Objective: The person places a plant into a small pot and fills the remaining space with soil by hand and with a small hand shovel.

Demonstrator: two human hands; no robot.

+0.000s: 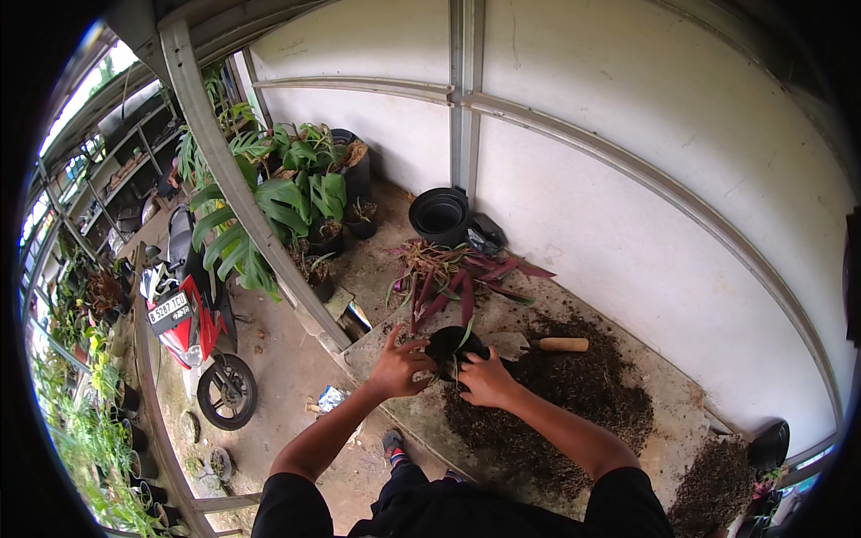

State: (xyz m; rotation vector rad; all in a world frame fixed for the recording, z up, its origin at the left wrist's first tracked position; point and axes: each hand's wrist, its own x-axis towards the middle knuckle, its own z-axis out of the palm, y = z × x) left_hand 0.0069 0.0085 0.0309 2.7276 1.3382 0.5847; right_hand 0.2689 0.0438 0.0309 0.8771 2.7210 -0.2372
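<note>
A small black plastic plant pot (440, 344) sits on the concrete ledge in front of me, with a thin green-leaved plant (465, 334) in it. At the pot's left side is my left hand (402, 368), its fingers spread and the fingertips close to the rim. My right hand (484, 382) reaches over the near right rim, its fingers down by the plant's base; whether they grip the stem is hidden. Just right of the pot lies a hand trowel with a wooden handle (564, 344), its metal blade (504, 341) pointing left. Loose dark potting soil (558, 410) spreads beneath my right forearm.
Uprooted purple-leaved plants (447, 279) lie behind the pot, before stacked black pots (439, 214) and a black plastic bag (485, 234). Potted monsteras (282, 195) stand far left beyond a metal post (235, 168). A red motorcycle (192, 323) is parked left. A white wall (605, 235) bounds the right.
</note>
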